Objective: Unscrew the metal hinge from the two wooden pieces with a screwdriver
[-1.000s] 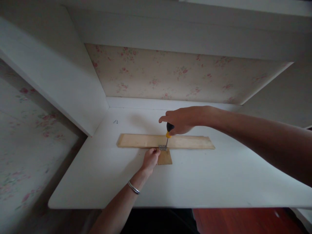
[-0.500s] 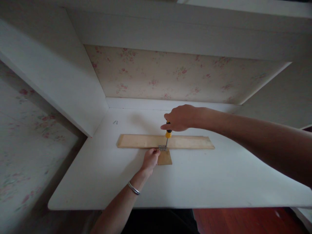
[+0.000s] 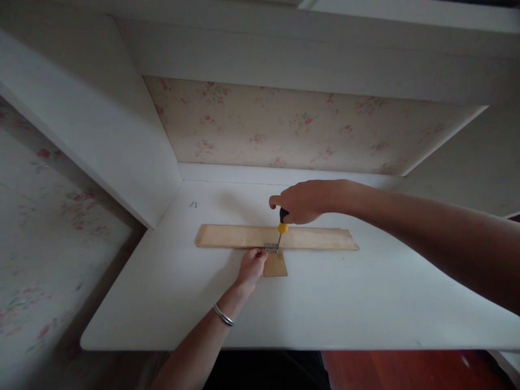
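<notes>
My right hand (image 3: 306, 200) is closed around a screwdriver (image 3: 283, 227) with a yellow and black handle, its shaft pointing down. The tip meets the right side of a small metal hinge (image 3: 271, 248). This hinge lies over the seam between a long wooden board (image 3: 231, 236) and a short wooden piece (image 3: 276, 264) that extends toward me. With fingers pinched together, my left hand (image 3: 252, 265) grips the short piece's left edge, close against the hinge. Whether the fingertips also touch the hinge I cannot tell. The screw under the tip is too small to make out.
A few small screws (image 3: 193, 205) lie on the white desk (image 3: 365, 303), behind the long board's left end. White side panel (image 3: 134, 135) stands at the left, and a white shelf (image 3: 284, 59) overhangs the back. The desk's front edge is just before me.
My right hand's grip on the screwdriver handle has turned and dropped slightly, with the fingers repositioned. My left hand, the hinge and the wood keep their places.
</notes>
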The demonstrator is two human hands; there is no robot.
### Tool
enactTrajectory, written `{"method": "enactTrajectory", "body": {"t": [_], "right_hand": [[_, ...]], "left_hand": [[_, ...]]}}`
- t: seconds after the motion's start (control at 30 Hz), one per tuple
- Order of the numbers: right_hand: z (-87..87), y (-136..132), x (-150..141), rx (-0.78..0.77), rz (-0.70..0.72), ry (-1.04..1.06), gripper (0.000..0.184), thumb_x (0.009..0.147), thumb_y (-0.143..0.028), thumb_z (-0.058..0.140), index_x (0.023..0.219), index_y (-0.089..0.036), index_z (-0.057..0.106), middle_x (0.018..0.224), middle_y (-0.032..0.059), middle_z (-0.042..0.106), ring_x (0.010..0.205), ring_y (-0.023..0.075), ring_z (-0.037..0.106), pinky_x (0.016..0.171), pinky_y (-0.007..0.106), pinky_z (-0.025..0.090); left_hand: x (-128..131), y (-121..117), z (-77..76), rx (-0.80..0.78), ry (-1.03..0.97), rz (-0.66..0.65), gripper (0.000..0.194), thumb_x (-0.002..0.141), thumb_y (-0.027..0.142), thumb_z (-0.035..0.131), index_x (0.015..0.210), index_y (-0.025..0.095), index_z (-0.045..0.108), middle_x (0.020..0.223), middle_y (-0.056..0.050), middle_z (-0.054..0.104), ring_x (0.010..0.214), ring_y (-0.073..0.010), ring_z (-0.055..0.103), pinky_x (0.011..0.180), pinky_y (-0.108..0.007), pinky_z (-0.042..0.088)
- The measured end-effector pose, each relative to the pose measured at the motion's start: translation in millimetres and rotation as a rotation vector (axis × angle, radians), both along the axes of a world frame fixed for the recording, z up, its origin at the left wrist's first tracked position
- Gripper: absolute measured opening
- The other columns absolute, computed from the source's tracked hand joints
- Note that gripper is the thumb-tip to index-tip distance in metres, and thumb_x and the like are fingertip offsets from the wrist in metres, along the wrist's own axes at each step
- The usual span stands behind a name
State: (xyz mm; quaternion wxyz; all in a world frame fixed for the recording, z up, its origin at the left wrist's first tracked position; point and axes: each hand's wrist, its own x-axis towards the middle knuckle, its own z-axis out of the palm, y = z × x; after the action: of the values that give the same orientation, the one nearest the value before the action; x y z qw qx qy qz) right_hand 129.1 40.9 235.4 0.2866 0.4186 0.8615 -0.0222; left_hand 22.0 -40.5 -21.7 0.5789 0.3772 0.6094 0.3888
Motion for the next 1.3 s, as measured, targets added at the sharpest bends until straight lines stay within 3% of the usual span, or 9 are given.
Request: {"method": "enactTrajectory", "body": {"t": [0.1,0.2,0.33,0.53,0.77,0.9,1.0,1.13,1.3], "right_hand": [[0.1,-0.1,0.7,0.003,-0.014,0.005,0.07,0.071,-0.056,0.056,0.134,-0.031,0.037,0.117,0.0126,0.055,0.09,0.0291,0.057,0.066,0.038,0.042],[-2.1,1.5,-0.2,0.058,-0.11,-0.018,0.067,0.078,-0.067,0.038,0.125,-0.021,0.05,0.105,0.017,0.06,0.091,0.0314,0.057,0.067,0.04,0.041],[-4.1,3.6,0.8,0.021,-0.015,0.022,0.048,0.083,-0.049,0.043,0.122,-0.022,0.053,0.106,0.0148,0.06,0.088,0.0276,0.058,0.065,0.036,0.041],[-2.9,2.3,0.1,0.051,-0.057,-0.027,0.061,0.08,-0.062,0.04,0.124,-0.022,0.051,0.108,0.0163,0.059,0.09,0.0311,0.057,0.065,0.038,0.041],[-5.2,7.7,4.5,-0.008,0.122,0.092,0.058,0.074,-0.04,0.058,0.129,-0.024,0.045,0.111,0.0109,0.057,0.089,0.0241,0.058,0.064,0.03,0.04],[-5.3,6.7,1.7,0.049,-0.024,0.065,0.064,0.077,-0.065,0.041,0.121,-0.02,0.053,0.107,0.0155,0.058,0.086,0.0284,0.058,0.062,0.034,0.04],[-3.7,5.4,-0.7,0.082,-0.089,-0.004,0.06,0.083,-0.061,0.032,0.108,-0.015,0.062,0.096,0.018,0.061,0.086,0.0295,0.058,0.063,0.036,0.04],[0.8,3.2,-0.4,0.011,0.035,0.045,0.058,0.074,-0.049,0.056,0.128,-0.028,0.047,0.108,0.012,0.06,0.087,0.0281,0.058,0.063,0.035,0.041],[2.0,2.1,-2.1,0.085,-0.095,-0.053,0.064,0.077,-0.066,0.039,0.112,-0.017,0.062,0.1,0.0192,0.062,0.089,0.0344,0.058,0.066,0.042,0.042]], "left_hand": [[0.2,-0.2,0.8,-0.008,-0.002,0.001,0.018,0.075,0.032,0.053,0.066,0.016,0.053,0.048,0.005,0.04,0.039,-0.007,0.033,0.037,-0.021,0.021],[0.5,-0.3,2.1,-0.009,-0.004,-0.001,0.019,0.075,0.032,0.053,0.066,0.016,0.053,0.048,0.005,0.039,0.038,-0.0069,0.033,0.037,-0.021,0.021],[0.4,-0.7,3.4,0.008,0.005,-0.012,0.02,0.076,0.032,0.053,0.064,0.016,0.051,0.047,0.006,0.037,0.039,-0.0067,0.032,0.037,-0.02,0.02],[0.7,-1.1,4.3,-0.014,-0.018,0.01,0.018,0.076,0.03,0.054,0.065,0.016,0.052,0.047,0.006,0.038,0.039,-0.0064,0.031,0.038,-0.02,0.02],[-0.2,-0.9,1.4,-0.011,-0.006,0.0,0.018,0.076,0.031,0.053,0.066,0.016,0.053,0.046,0.006,0.038,0.039,-0.0067,0.031,0.039,-0.021,0.02],[-0.1,-0.8,0.9,0.01,0.013,-0.007,0.019,0.076,0.031,0.052,0.064,0.016,0.051,0.048,0.005,0.04,0.039,-0.0063,0.032,0.039,-0.02,0.02],[0.1,-1.0,1.5,0.011,0.019,-0.009,0.021,0.075,0.032,0.053,0.063,0.016,0.049,0.048,0.005,0.04,0.039,-0.0067,0.032,0.038,-0.021,0.02],[0.0,-0.9,0.7,0.009,0.014,-0.018,0.02,0.075,0.033,0.052,0.064,0.017,0.049,0.048,0.005,0.04,0.039,-0.0075,0.032,0.037,-0.021,0.02],[0.8,0.3,-2.1,0.0,0.007,-0.011,0.018,0.074,0.033,0.052,0.066,0.017,0.051,0.049,0.005,0.04,0.039,-0.0072,0.031,0.037,-0.021,0.02]]}}
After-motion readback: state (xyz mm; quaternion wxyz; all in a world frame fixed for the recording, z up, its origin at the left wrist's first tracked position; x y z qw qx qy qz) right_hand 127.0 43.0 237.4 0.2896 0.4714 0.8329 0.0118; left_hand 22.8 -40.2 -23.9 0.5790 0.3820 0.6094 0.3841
